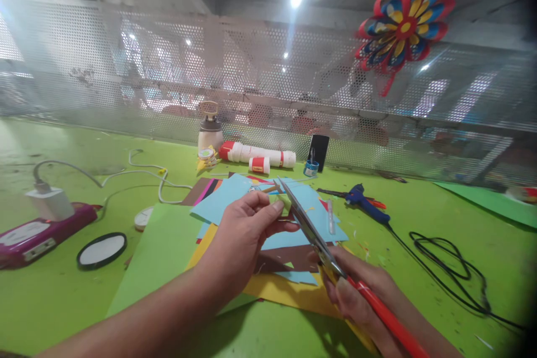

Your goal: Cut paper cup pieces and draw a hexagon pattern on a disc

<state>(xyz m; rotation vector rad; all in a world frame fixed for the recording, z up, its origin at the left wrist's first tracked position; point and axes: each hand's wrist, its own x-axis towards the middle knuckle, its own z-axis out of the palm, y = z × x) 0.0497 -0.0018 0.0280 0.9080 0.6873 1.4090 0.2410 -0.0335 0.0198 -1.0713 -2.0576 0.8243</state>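
Observation:
My left hand pinches a small piece of green paper between thumb and fingers, above the stacked coloured paper. In my right hand is a large pair of scissors with a red handle, its blades pointing up and away, alongside the green piece. Whether the blades touch the paper I cannot tell. Below both hands lie light blue sheets, a brown sheet and a yellow sheet, with a light green sheet to the left.
To the right lies a blue glue gun with a looped black cord. A purple power strip with a white plug and a round black-rimmed disc are on the left. Behind stand a spray bottle, a white tube and a phone.

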